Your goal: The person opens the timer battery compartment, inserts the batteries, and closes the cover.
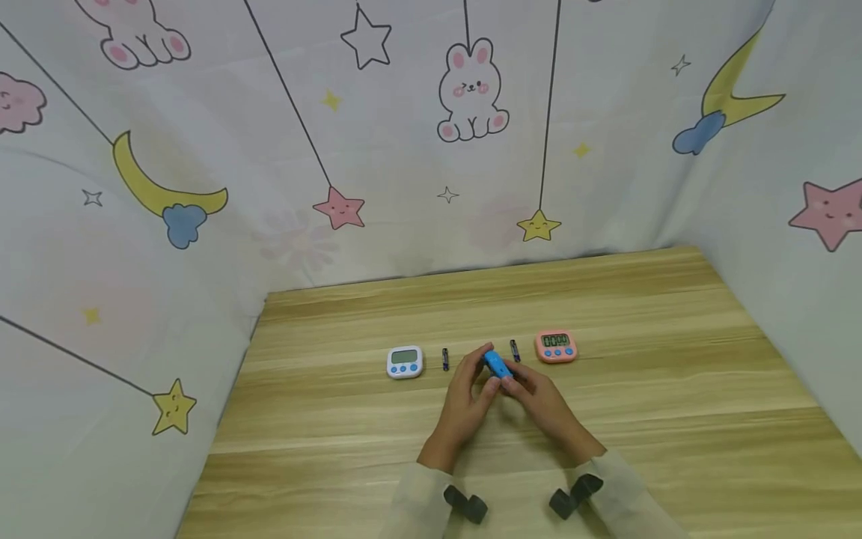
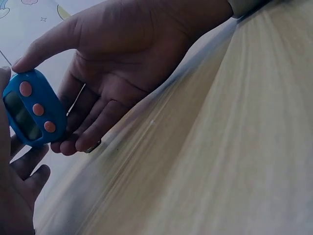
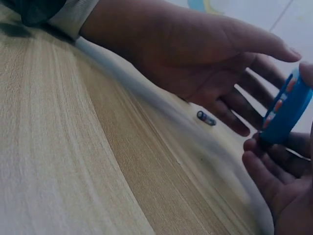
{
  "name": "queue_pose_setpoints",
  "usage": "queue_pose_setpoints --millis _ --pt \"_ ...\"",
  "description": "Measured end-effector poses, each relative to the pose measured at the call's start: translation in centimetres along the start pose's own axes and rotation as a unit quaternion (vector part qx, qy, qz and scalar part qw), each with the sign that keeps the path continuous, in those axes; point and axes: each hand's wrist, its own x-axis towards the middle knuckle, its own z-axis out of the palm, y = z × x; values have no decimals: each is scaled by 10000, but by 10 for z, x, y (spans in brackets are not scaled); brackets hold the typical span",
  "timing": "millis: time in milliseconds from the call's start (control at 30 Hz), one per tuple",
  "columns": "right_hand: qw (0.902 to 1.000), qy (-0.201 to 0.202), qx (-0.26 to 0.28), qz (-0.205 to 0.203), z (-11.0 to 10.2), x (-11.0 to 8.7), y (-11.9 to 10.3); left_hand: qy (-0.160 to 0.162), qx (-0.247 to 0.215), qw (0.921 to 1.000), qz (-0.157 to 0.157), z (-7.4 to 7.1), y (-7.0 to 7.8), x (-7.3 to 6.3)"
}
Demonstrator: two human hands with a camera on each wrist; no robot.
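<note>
A blue digital timer (image 1: 498,364) is held off the table between both hands. My left hand (image 1: 465,397) grips one side of it, thumb at the near edge and fingers at the far side. On the other side my right hand (image 1: 547,404) pinches it with thumb and fingers. In the left wrist view, the timer (image 2: 57,107) shows a blank screen and a row of orange buttons. The right wrist view shows the timer (image 3: 293,115) edge-on, its back partly hidden by fingers.
A white timer (image 1: 405,371) with a blank screen lies left of the hands. A pink timer (image 1: 556,357) reading zeros lies right. Two small batteries, one (image 1: 445,359) left and one (image 1: 515,350) just beyond the right hand, rest on the wooden table (image 1: 323,434). Patterned cloth (image 1: 404,150) encloses the table.
</note>
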Motion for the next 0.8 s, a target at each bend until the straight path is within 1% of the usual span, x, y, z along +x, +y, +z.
queue_pose_setpoints --millis 67,167,300,400,500,633,800 --pt "9998 115 -154 -32 0 0 0 -38 -54 9999 -108 -2 5 0" --pt "9994 161 -217 -195 0 -1 -4 -74 -162 9994 -300 -3 7 0" --pt "9992 174 -46 -366 0 -3 -23 -39 -142 9983 -556 -2 5 -1" --pt "9986 280 50 -438 0 -6 -36 -15 -109 9972 -743 -1 5 -1" --pt "9980 360 133 -506 0 -7 -39 -54 -177 9957 -904 -1 4 -1" --pt "9969 364 119 -694 0 -6 -35 -107 -499 9928 -1086 -2 3 0" --pt "9958 367 -165 -818 1 -5 -31 49 -904 9868 -1346 4 -28 -2"
